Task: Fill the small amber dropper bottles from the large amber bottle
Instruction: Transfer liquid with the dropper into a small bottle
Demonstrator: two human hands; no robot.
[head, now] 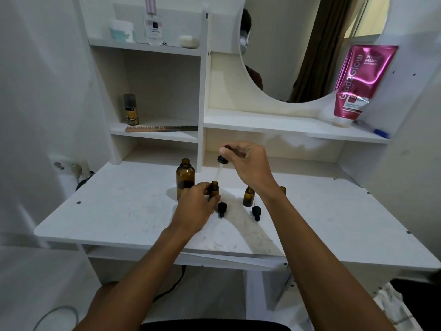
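Note:
The large amber bottle point(185, 177) stands uncapped on the white desk point(119, 211), just behind my left hand point(196, 206). That hand grips a small amber dropper bottle point(214, 189), upright and open. Above it my right hand point(250, 167) pinches the black bulb of a dropper point(222, 161), whose glass tube points down at the small bottle's mouth. A second small amber bottle point(248, 197) stands to the right; a third point(283, 189) peeks out behind my right wrist. Two black dropper caps point(222, 209) point(256, 211) lie on the desk in front.
Shelves rise at the back of the desk: a comb point(162, 128) and a spray can point(131, 109) on the left, a pink tube point(358, 84) and a pen point(377, 131) on the right under a round mirror point(298, 44). A wall socket point(71, 167) with a cable sits at left.

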